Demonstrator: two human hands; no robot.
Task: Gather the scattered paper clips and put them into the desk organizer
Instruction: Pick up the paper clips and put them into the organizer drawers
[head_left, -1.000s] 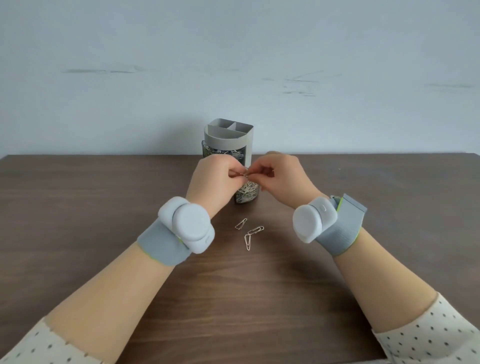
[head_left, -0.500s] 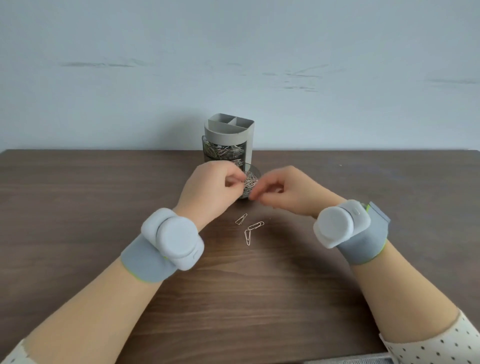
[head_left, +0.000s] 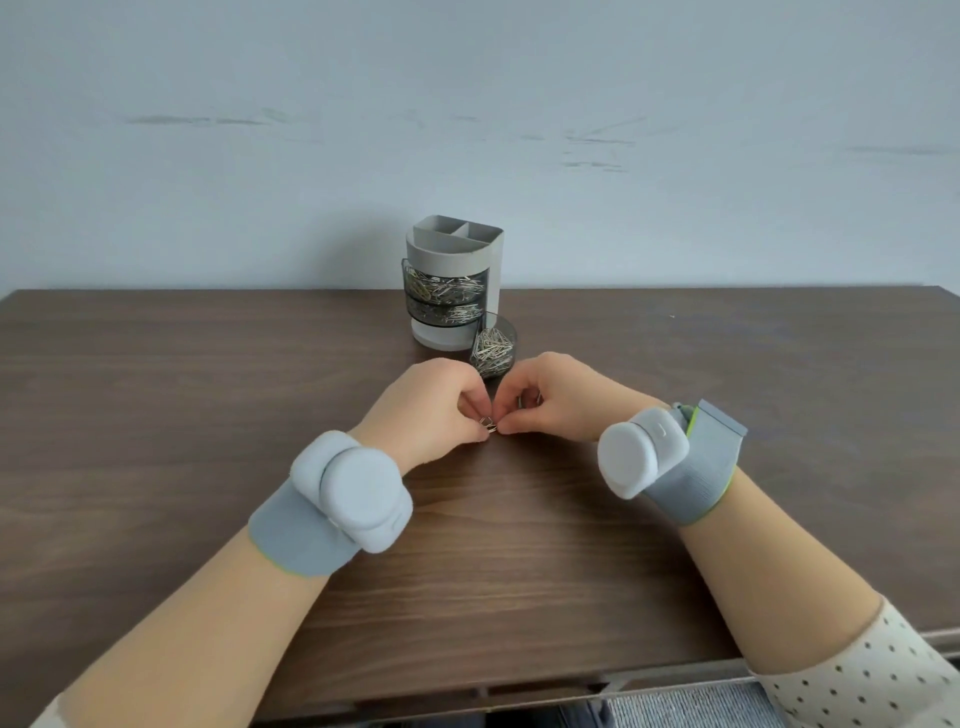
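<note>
Near tabletop middle, paper clips (head_left: 488, 425) pinched between left hand (head_left: 434, 402) and right hand (head_left: 558, 397), both grips narrow. Organizer's swung-out tray (head_left: 494, 347) lies straight beyond toward far edge (right hand slightly nearer); long axis unclear.

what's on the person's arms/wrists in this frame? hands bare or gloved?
Hands bare, no gloves. Each wrist has a grey knit band with a lime-green edge, carrying a rounded pale grey-white pod: left wrist pod, right wrist pod. Cream sleeves with small dark dots, pushed up the forearms. No cables visible.
</note>
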